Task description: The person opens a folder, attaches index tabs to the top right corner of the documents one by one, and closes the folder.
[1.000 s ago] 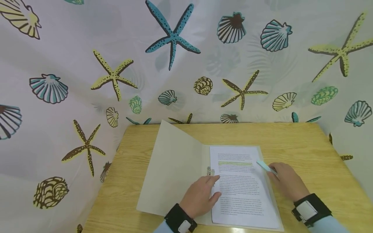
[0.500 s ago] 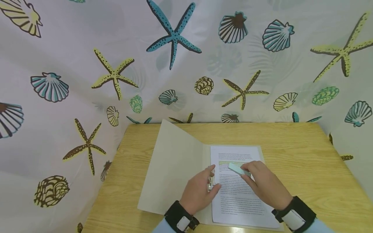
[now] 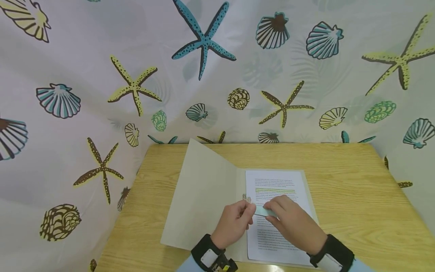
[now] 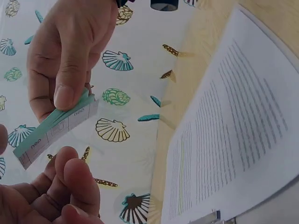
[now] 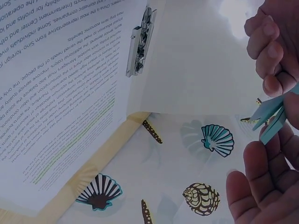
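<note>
My right hand [image 3: 293, 223] pinches a small pale-blue sticky note pad [image 3: 261, 211] between thumb and fingers, over the printed sheets [image 3: 272, 241]. The pad [image 4: 58, 128] has a white printed underside in the left wrist view. Its leaves [image 5: 273, 119] are spread slightly apart in the right wrist view. Close to the pad's left end is my left hand [image 3: 234, 219], fingers curled. In the left wrist view a gap shows between the left fingers [image 4: 79, 179] and the pad. One line of text on the top sheet is highlighted yellow.
The sheets lie in an opened cream folder [image 3: 200, 204], its cover raised to the left. A metal clip [image 5: 140, 44] sits along the sheets' left edge. The wooden table [image 3: 357, 177] meets a shell-patterned cloth [image 3: 210, 94] at the back and sides.
My right hand has carried the sticky note pad leftward from the sheet's right edge towards my left hand. The left hand's fingers, spread near the clip before, have curled in.
</note>
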The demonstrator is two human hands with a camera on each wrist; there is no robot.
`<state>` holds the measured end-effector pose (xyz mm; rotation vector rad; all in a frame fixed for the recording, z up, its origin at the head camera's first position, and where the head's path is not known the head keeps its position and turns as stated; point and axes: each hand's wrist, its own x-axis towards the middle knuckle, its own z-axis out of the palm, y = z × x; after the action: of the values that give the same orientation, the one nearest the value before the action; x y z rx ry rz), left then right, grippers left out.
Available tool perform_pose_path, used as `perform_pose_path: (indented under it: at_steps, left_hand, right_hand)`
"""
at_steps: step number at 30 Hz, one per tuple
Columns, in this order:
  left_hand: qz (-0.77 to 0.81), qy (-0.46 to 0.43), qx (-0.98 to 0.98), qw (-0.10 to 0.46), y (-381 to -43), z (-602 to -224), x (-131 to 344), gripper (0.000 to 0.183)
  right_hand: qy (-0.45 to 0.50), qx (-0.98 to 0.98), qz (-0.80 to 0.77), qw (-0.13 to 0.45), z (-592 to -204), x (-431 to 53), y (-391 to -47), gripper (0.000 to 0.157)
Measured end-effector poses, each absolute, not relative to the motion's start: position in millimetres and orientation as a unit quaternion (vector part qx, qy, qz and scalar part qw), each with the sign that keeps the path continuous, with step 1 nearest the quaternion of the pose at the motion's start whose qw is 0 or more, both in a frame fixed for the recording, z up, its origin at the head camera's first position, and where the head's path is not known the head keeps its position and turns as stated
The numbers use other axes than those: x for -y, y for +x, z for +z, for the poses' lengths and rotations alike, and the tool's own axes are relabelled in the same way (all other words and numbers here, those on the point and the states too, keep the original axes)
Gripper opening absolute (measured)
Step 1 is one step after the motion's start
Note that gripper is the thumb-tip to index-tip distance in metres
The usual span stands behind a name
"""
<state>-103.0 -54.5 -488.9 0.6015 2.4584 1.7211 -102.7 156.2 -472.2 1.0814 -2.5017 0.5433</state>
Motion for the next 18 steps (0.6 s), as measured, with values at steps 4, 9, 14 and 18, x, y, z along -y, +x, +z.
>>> perform_pose_path:
  at_steps: [4, 9, 14, 18]
  left_hand:
    - [0.595, 0.175, -0.781, 0.081, -102.7, -485.6, 56.0, 0.028]
    - [0.611, 0.145, -0.771, 0.103, -102.7, -483.4, 57.5, 0.02]
    - [0.618, 0.126, -0.77, 0.101, -103.7, -486.3, 56.5, 0.02]
    - [0.626, 0.109, -0.766, 0.102, -103.8, -486.2, 55.3, 0.019]
  right_hand:
    - [0.39, 0.882, 0.189, 0.187, -473.2, -153.2, -101.0, 0.041]
    - [0.385, 0.885, 0.199, 0.172, -473.5, -152.3, -100.2, 0.041]
    - [0.355, 0.888, 0.25, 0.153, -474.3, -154.3, -101.0, 0.044]
    - [0.317, 0.883, 0.327, 0.113, -476.2, -156.7, -103.0, 0.041]
